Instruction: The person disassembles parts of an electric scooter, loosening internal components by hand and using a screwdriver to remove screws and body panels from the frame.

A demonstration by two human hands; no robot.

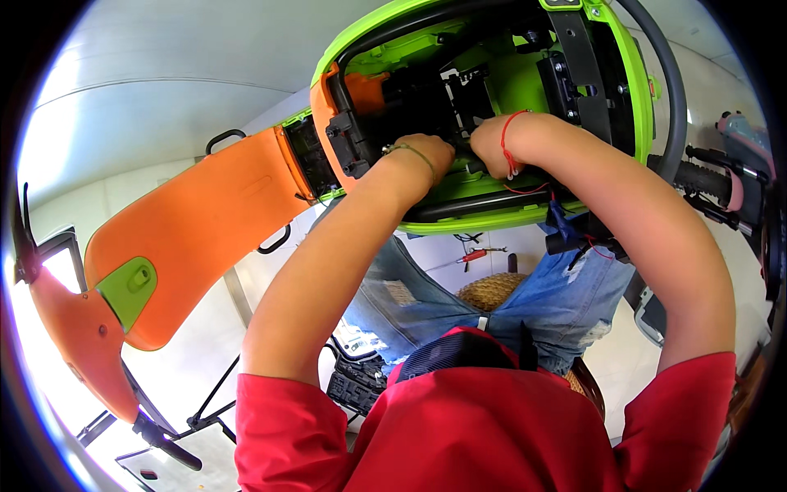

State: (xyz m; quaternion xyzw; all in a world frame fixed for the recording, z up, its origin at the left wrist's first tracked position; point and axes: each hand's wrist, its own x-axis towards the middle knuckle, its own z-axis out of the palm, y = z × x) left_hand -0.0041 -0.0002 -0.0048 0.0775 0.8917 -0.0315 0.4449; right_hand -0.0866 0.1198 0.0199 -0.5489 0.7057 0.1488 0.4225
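Observation:
An electric scooter with a green rear body [645, 90] and an orange front panel [197, 217] lies across my view, its seat opening uncovered. Both my hands reach down into this dark cavity. My left hand [429, 152] is closed near the orange inner edge, its fingertips hidden by the hand itself. Close to its right, my right hand [490, 146] is bent downward with curled fingers, next to a dark cable. Whatever either hand pinches is too hidden to name. A black frame tube [471, 207] runs along the near side of the opening, below my hands.
A red-handled tool [476, 255] lies on the floor between my knees, by a wicker stool [492, 290]. Blue and black wiring [561, 223] hangs off the near side. A black metal bracket [580, 74] crosses the opening's right end. The handlebar grip [168, 443] juts out lower left.

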